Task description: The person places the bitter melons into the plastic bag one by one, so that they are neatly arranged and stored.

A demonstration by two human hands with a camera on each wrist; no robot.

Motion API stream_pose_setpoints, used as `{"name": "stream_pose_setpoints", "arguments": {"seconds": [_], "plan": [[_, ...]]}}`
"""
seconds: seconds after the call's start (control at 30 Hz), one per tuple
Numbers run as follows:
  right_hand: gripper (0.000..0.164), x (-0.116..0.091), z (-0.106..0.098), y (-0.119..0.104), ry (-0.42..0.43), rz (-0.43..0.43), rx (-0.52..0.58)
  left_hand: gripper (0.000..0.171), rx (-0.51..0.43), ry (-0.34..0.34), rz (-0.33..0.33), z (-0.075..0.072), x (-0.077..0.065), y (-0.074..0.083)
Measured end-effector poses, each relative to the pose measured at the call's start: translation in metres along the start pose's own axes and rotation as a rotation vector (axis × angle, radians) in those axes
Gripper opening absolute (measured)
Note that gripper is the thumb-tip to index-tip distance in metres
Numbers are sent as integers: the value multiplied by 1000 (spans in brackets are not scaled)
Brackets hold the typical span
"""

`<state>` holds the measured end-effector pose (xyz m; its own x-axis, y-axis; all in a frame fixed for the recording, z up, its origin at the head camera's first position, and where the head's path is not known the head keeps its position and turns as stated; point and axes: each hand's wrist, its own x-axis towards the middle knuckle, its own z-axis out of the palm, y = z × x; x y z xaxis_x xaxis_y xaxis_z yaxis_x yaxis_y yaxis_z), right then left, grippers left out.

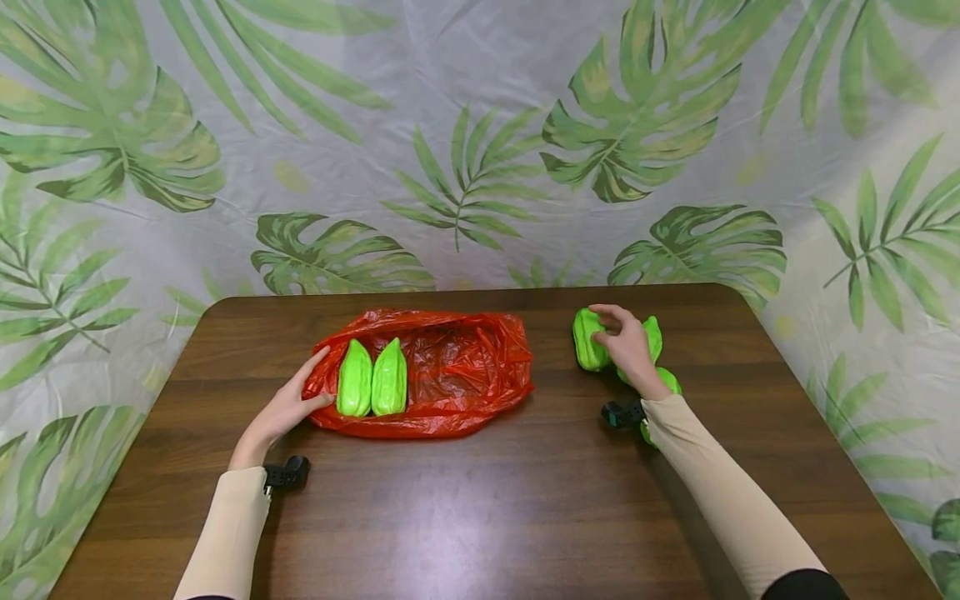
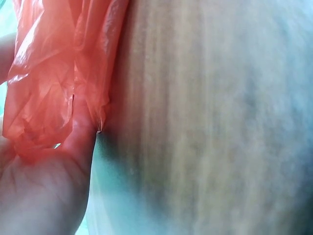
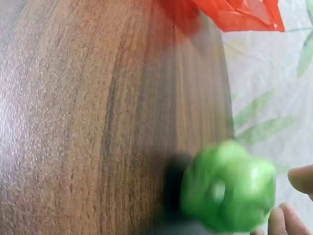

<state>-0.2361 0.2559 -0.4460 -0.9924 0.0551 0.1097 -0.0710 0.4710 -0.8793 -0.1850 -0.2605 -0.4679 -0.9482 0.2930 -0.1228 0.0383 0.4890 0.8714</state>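
A red plastic bag lies on the table with its mouth spread. Two bright green, ridged star fruits, one on the left and one on the right, lie side by side in its left part. At that end my left hand holds the bag's edge; the left wrist view shows red film over the thumb. My right hand is at another star fruit on the right, fingers parted around its upper end. In the right wrist view, thumb and fingertips are beside this star fruit, not closed round it.
More green star fruits lie under and beside my right hand and wrist, partly hidden. The brown wooden table ends at the back against a leaf-patterned cloth. A small dark camera is strapped to each wrist.
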Motion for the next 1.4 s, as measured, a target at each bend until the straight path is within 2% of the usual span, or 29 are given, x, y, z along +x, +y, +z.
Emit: {"name": "stream_pose_setpoints", "arguments": {"seconds": [0.2,0.33,0.73,1.03,1.4], "plan": [[44,-1,3,-1,-21,18,-34,79,0,-3,-4,0,1,-1],[45,0,5,0,-33,0,-52,80,-6,-1,-10,-1,2,-2],[51,1,9,-2,-178,44,-70,80,-12,-2,3,-1,2,-2],[53,-2,12,-1,-215,73,-31,79,-26,0,-3,0,1,-1],[57,-5,11,-4,-211,72,63,80,-34,2,4,0,2,-4]]}}
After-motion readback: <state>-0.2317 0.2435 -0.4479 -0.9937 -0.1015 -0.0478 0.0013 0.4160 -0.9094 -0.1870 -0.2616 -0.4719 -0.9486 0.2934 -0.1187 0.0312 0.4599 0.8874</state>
